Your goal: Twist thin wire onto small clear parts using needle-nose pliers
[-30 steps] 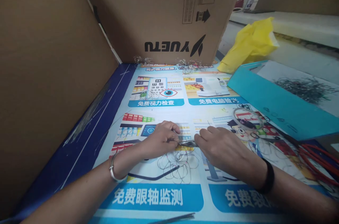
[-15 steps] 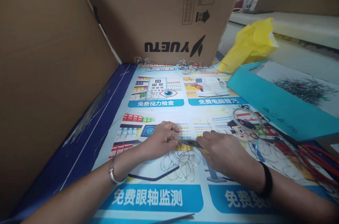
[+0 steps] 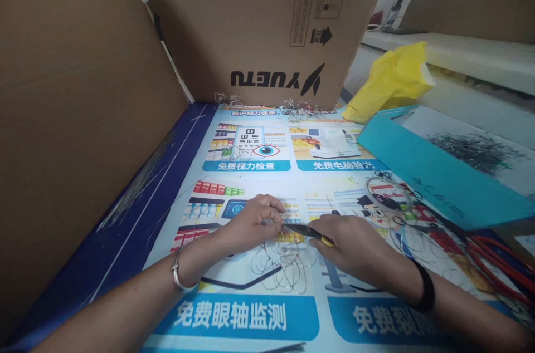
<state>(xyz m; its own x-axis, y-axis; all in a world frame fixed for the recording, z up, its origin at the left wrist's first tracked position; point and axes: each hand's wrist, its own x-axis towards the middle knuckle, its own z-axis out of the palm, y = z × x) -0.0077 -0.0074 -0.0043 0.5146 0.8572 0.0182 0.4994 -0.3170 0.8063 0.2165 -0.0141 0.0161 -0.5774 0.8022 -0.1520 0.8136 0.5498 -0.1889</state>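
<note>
Head view shows the right hand (image 3: 349,236) with fingers clamped on yellow-handled pliers (image 3: 306,230) and the left hand (image 3: 259,220), fingers pinched seemingly on looped wires (image 3: 284,273) over the tabletop (image 3: 267,177), apparently unfinished, while a wire heap (image 3: 472,151) lies in the turquoise box (image 3: 422,175).

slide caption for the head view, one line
Right hand holds pliers pointed toward the left hand, near thin wire loops, over a printed sheet.

wire loops (image 3: 285,253) on a sheet (image 3: 297,185), cardboard (image 3: 251,24) behind, tray (image 3: 443,189) right
</note>
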